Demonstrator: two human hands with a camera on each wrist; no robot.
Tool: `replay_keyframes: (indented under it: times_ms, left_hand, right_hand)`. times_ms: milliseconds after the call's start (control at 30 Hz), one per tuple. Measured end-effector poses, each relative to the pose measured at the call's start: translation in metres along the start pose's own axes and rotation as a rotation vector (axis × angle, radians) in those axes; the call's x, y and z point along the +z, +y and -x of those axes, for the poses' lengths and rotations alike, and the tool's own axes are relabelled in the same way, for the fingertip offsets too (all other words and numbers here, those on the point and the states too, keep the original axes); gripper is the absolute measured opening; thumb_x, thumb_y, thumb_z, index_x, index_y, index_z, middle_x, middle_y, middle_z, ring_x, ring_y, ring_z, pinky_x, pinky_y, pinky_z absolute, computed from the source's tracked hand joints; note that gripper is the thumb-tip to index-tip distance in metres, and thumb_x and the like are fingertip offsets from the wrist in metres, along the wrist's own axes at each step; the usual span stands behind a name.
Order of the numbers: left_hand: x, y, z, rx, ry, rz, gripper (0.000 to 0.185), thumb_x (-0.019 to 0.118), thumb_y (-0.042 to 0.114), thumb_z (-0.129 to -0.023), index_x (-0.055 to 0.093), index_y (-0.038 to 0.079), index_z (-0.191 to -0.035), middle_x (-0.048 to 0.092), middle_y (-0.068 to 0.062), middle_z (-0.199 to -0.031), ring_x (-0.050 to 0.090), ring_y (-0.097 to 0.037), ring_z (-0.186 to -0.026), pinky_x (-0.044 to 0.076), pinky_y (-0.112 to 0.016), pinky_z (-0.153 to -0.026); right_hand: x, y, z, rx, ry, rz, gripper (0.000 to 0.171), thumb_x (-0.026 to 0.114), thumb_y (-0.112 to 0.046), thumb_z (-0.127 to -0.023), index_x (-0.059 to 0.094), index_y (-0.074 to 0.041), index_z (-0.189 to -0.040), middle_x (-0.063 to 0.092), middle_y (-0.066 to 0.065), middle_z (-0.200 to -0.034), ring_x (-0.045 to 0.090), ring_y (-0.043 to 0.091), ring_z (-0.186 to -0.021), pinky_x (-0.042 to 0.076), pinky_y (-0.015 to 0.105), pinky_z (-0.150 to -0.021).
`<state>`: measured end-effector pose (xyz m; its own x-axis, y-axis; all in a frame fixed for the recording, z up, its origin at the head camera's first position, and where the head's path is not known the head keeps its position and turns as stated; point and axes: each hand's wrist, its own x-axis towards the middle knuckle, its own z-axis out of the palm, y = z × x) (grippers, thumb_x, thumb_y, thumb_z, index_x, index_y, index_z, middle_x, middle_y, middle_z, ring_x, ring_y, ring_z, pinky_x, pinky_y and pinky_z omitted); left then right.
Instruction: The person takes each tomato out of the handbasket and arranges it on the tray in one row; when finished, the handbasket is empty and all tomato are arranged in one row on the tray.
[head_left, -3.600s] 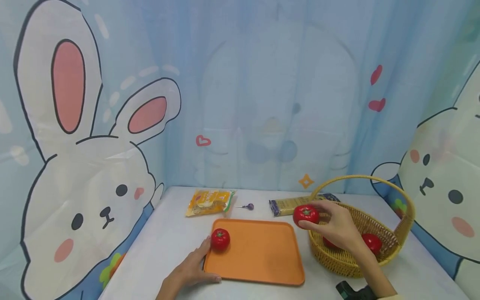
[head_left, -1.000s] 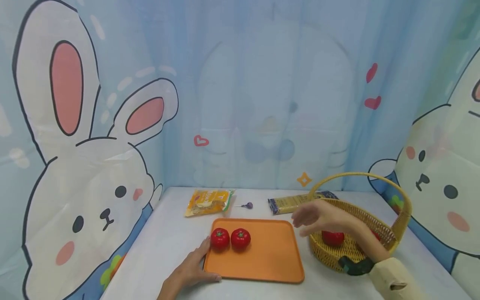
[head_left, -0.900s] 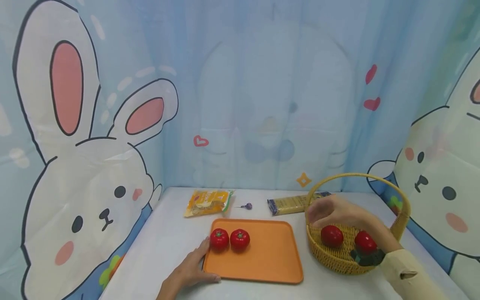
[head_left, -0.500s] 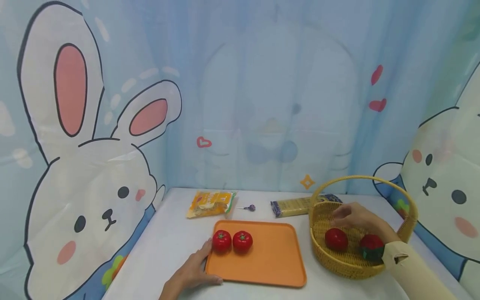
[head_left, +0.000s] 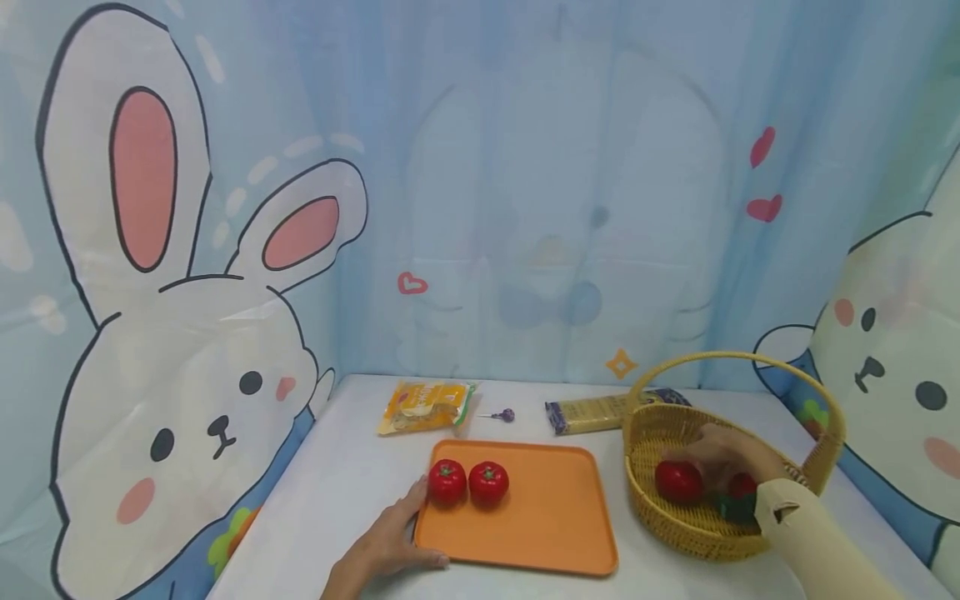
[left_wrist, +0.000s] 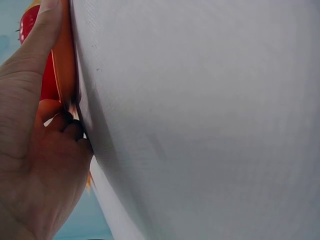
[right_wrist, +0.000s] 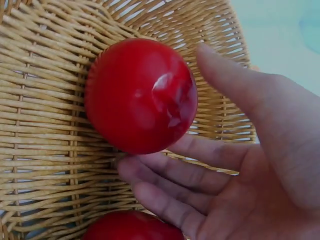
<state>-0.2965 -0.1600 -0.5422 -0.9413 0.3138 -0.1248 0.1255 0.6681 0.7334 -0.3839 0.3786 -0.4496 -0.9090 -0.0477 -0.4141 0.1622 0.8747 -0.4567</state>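
Observation:
My left hand (head_left: pixel 386 537) rests against the left edge and near corner of an orange tray (head_left: pixel 547 508), fingers along its side and thumb at the front edge. Two red tomatoes, one (head_left: pixel 447 482) by the fingers and another (head_left: pixel 488 483) beside it, sit on the tray's left part. My right hand (head_left: pixel 723 454) reaches into a yellow wicker basket (head_left: pixel 675 537) with two more red tomatoes. In the right wrist view the fingers (right_wrist: pixel 200 170) extend behind and below one tomato (right_wrist: pixel 140 95), the thumb apart from it. The other tomato (right_wrist: pixel 132 227) is partly cut off.
Behind the tray lie a yellow snack packet (head_left: pixel 427 407), a small purple lollipop (head_left: pixel 507 415) and a long gold packet (head_left: pixel 592 412) partly behind the basket. The basket's handle (head_left: pixel 720 356) arches over the right hand. A blue printed curtain (head_left: pixel 525 208) stands behind the white table (head_left: pixel 352 467).
The right hand set a second tomato on the tray beside the first, let go, moved back right and lowered into the basket beside a tomato. The left hand stayed at the tray.

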Motion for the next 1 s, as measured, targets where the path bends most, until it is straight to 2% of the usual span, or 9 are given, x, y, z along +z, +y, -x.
replay_keyframes:
  times_ms: [100,200,333,433,600,767,867,1000]
  left_hand:
    - [-0.001,0.001,0.001,-0.002,0.002,0.003,0.124,0.09,0.054,-0.068,0.02,0.013,-0.163,0.025,-0.012,-0.166,0.026,-0.042,-0.15,0.027,-0.066,-0.117]
    - [-0.001,0.0,0.002,-0.001,-0.004,0.009,0.123,0.09,0.053,-0.069,0.02,0.013,-0.163,0.025,-0.012,-0.166,0.026,-0.042,-0.149,0.027,-0.066,-0.117]
    - [0.0,-0.002,0.001,0.002,-0.007,0.009,0.123,0.09,0.053,-0.069,0.02,0.013,-0.163,0.026,-0.012,-0.166,0.027,-0.042,-0.149,0.027,-0.066,-0.117]
    - [0.0,-0.001,0.0,-0.006,-0.003,0.006,0.124,0.09,0.054,-0.068,0.02,0.014,-0.163,0.026,-0.012,-0.166,0.027,-0.041,-0.149,0.027,-0.066,-0.117]
    - [0.0,0.0,-0.001,-0.002,0.0,0.004,0.124,0.09,0.054,-0.068,0.021,0.013,-0.163,0.026,-0.012,-0.166,0.026,-0.041,-0.15,0.027,-0.066,-0.117]
    - [0.001,0.001,-0.002,0.001,-0.01,0.013,0.123,0.09,0.053,-0.069,0.021,0.013,-0.163,0.026,-0.012,-0.166,0.025,-0.041,-0.15,0.027,-0.067,-0.117]
    - [0.001,-0.001,-0.001,0.0,-0.017,0.013,0.123,0.089,0.053,-0.07,0.021,0.013,-0.163,0.026,-0.013,-0.166,0.026,-0.042,-0.15,0.026,-0.067,-0.117]
    - [0.001,-0.002,-0.002,0.004,-0.01,0.011,0.124,0.089,0.054,-0.069,0.02,0.011,-0.162,0.026,-0.013,-0.166,0.025,-0.042,-0.15,0.026,-0.066,-0.117]
  right_hand:
    - [0.002,-0.002,0.0,-0.011,-0.036,-0.026,0.055,0.068,-0.053,-0.092,0.067,0.002,-0.089,0.068,0.006,-0.079,0.066,0.017,-0.071,0.06,0.032,-0.066]
    - [0.004,-0.004,-0.001,-0.005,-0.055,-0.093,0.059,0.073,-0.048,-0.09,0.064,0.009,-0.102,0.07,0.01,-0.089,0.07,0.021,-0.079,0.064,0.038,-0.074]
    - [0.006,-0.005,-0.005,-0.028,-0.032,-0.154,0.06,0.079,-0.04,-0.086,0.06,0.014,-0.106,0.069,0.013,-0.092,0.07,0.023,-0.082,0.064,0.041,-0.076]
    - [0.006,-0.005,-0.009,-0.068,0.005,-0.156,0.062,0.083,-0.035,-0.083,0.061,0.017,-0.109,0.07,0.014,-0.094,0.07,0.026,-0.086,0.063,0.043,-0.078]
    - [0.007,-0.007,-0.007,-0.137,0.065,-0.147,0.064,0.085,-0.03,-0.081,0.061,0.018,-0.116,0.071,0.014,-0.098,0.069,0.027,-0.092,0.062,0.047,-0.081]
    - [0.011,-0.008,0.001,-0.203,0.142,-0.164,0.061,0.088,-0.024,-0.078,0.058,0.012,-0.117,0.068,0.016,-0.105,0.065,0.027,-0.094,0.06,0.046,-0.082]
    - [0.015,-0.01,0.008,-0.266,0.166,-0.223,0.064,0.089,-0.02,-0.078,0.055,0.011,-0.122,0.065,0.021,-0.113,0.064,0.029,-0.099,0.06,0.045,-0.082]
    - [0.019,-0.017,0.02,-0.314,0.184,-0.301,0.075,0.088,-0.009,-0.076,0.049,0.01,-0.137,0.06,0.028,-0.124,0.065,0.031,-0.103,0.061,0.044,-0.08]
